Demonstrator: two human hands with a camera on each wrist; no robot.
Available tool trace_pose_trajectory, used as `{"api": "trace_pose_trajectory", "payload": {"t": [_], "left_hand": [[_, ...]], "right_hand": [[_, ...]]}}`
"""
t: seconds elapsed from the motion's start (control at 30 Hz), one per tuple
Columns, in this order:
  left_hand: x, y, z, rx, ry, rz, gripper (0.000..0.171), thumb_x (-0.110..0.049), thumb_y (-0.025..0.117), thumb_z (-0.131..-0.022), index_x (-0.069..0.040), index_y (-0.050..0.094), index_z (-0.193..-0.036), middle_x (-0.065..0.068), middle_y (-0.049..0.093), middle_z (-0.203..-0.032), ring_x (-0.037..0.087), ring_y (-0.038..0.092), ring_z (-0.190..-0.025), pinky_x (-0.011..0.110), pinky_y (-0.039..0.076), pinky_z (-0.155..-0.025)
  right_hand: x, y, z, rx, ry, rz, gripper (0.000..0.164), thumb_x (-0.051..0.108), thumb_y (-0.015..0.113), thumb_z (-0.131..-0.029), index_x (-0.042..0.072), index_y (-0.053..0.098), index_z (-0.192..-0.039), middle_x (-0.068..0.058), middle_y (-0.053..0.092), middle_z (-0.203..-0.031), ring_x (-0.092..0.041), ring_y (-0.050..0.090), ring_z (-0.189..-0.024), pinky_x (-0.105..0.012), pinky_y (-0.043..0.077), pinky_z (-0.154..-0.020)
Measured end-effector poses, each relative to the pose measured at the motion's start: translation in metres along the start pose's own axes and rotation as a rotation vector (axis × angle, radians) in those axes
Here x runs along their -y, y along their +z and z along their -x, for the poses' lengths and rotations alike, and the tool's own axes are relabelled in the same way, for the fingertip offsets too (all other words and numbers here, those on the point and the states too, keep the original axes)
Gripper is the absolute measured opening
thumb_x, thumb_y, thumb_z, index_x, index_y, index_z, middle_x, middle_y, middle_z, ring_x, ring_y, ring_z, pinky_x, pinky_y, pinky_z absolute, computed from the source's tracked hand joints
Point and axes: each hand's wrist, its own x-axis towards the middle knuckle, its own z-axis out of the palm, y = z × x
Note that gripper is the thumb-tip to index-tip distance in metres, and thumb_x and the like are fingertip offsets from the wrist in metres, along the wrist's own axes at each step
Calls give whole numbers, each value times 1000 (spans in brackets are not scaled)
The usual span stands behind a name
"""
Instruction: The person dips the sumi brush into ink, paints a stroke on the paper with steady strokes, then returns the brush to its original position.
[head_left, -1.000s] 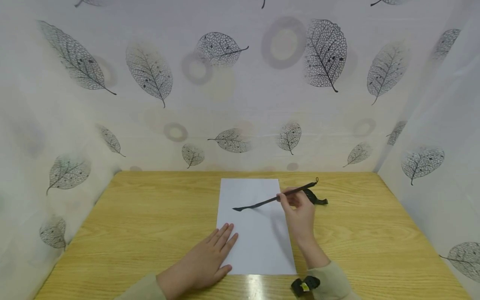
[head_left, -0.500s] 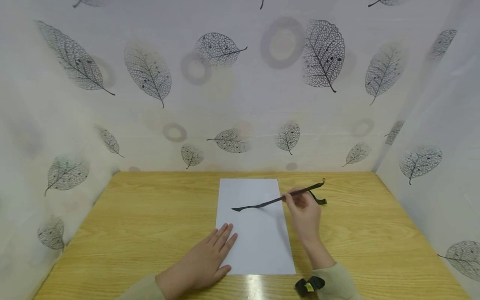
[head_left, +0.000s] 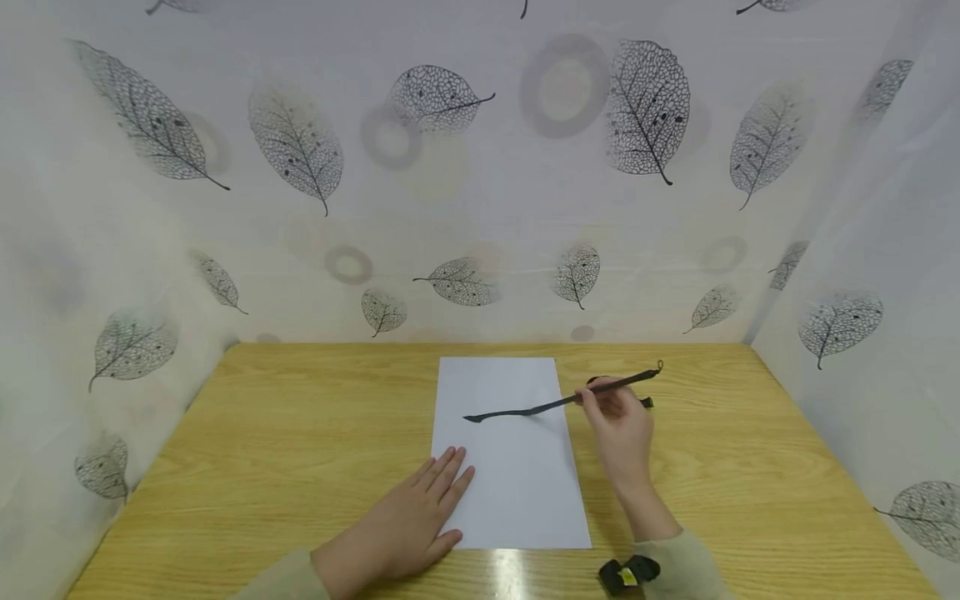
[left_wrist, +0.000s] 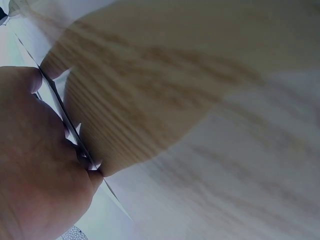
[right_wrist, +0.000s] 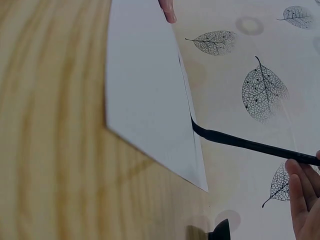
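Note:
My right hand [head_left: 622, 425] pinches a dark writing brush [head_left: 615, 385] partway up its handle, the handle leaning up to the right with a small loop at its end. The bristle tip touches a white sheet of paper [head_left: 510, 492]. From the tip a black ink stroke [head_left: 487, 415] runs left across the upper half of the sheet. In the right wrist view the brush [right_wrist: 250, 144] meets the paper [right_wrist: 150, 100] with its tip bent. My left hand [head_left: 408, 521] lies flat with fingers spread on the sheet's lower left edge.
A black object [head_left: 647, 402] stands on the wooden table [head_left: 315, 417] behind my right hand, mostly hidden. Leaf-patterned sheeting [head_left: 480, 208] rises at the back and both sides. A black strap with a device [head_left: 628, 573] sits at my right wrist.
My right hand has moved to the right with the brush, and the black stroke has grown longer behind the tip. The left hand has stayed on the paper.

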Motion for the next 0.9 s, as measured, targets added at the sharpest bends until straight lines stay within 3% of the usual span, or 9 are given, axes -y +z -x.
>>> {"api": "trace_pose_trajectory", "payload": {"t": [0.67,0.9], "left_hand": [[0,0,1,0,-2,17,73,-52,40,-112,-6,29,-168,20,19,-177,32,23,-165,47,30,-132],[0,1,-1,3,-6,-1,73,-52,39,-112,-7,28,-168,19,18,-178,32,21,-166,46,29,-133]], "right_hand": [[-1,-14,1,-20,-41,28,7,-4,75,-95,-9,71,-98,-27,77,-93,1,74,-74,-9,57,-67],[-1,-18,2,-23,-35,68,5,-5,74,-96,-8,71,-99,-24,76,-91,6,71,-74,-8,56,-68]]}}
